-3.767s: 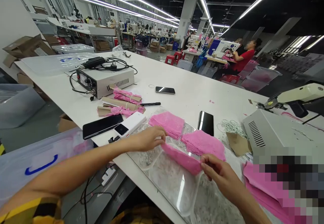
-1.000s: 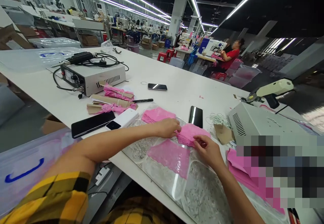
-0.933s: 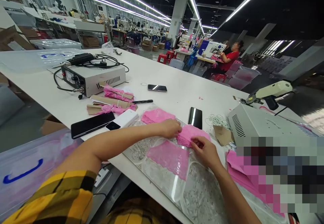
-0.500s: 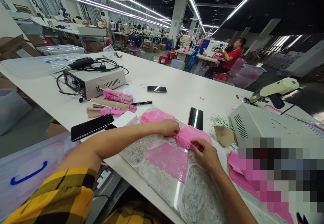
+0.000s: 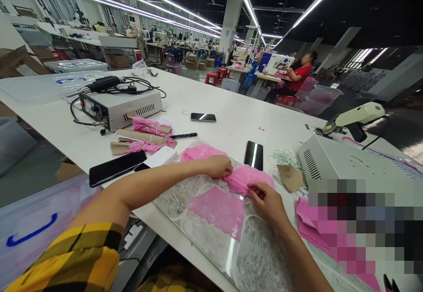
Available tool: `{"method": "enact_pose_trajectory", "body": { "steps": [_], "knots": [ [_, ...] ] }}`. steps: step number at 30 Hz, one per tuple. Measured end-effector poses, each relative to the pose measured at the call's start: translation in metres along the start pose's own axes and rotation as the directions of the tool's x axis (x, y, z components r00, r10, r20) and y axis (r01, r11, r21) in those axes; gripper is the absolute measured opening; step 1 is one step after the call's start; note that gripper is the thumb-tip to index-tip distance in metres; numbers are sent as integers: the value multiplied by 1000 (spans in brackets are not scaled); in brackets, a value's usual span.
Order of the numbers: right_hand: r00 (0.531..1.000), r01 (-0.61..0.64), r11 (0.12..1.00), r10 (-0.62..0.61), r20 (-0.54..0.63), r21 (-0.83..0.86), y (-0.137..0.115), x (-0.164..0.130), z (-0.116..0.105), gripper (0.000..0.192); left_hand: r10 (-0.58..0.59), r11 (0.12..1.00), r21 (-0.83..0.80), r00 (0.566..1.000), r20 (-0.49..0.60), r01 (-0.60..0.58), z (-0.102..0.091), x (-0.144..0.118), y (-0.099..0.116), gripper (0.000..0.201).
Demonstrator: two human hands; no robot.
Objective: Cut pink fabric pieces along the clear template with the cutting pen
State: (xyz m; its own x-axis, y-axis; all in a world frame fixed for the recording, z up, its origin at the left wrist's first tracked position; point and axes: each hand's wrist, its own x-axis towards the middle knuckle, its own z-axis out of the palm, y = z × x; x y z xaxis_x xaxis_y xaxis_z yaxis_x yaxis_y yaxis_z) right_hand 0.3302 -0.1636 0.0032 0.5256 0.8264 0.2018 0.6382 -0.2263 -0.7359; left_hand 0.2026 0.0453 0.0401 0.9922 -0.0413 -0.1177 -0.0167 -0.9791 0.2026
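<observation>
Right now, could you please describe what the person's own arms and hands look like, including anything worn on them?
Both forearms are bare. The left hand and right hand wear no gloves, and no rings or watch show. At the left upper arm sits a short sleeve in yellow and black plaid. The right arm shows no sleeve in view.

Long ceiling light strips point(image 5: 165, 8) run over rows of white worktables point(image 5: 231, 120) around a white pillar point(image 5: 228, 23).
</observation>
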Motion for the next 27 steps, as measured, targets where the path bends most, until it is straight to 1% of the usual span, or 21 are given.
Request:
{"method": "enact_pose_trajectory", "body": {
  "steps": [4,13,21,24,27],
  "knots": [
    [1000,2,1000,-2,-8,-9,1,0,1,34,5,1000,7,1000,-18,-5,2,-1,3,28],
    [1000,17,1000,-17,-13,-14,-1,0,1,36,-36,999,14,997,-70,37,7,-1,5,28],
    [999,24,1000,-25,-33,-15,-3,0,-1,38,-48,999,-4,994,-100,48,-3,-3,7,28],
    [998,30,999,-32,-62,-29,-12,1,-5,40,-45,999,-16,992,-122,44,-9,-5,11,26],
    [992,36,998,-42,-117,-56,-27,4,-3,45,-31,999,-37,987,-156,25,-17,-5,17,21]
  ]
}}
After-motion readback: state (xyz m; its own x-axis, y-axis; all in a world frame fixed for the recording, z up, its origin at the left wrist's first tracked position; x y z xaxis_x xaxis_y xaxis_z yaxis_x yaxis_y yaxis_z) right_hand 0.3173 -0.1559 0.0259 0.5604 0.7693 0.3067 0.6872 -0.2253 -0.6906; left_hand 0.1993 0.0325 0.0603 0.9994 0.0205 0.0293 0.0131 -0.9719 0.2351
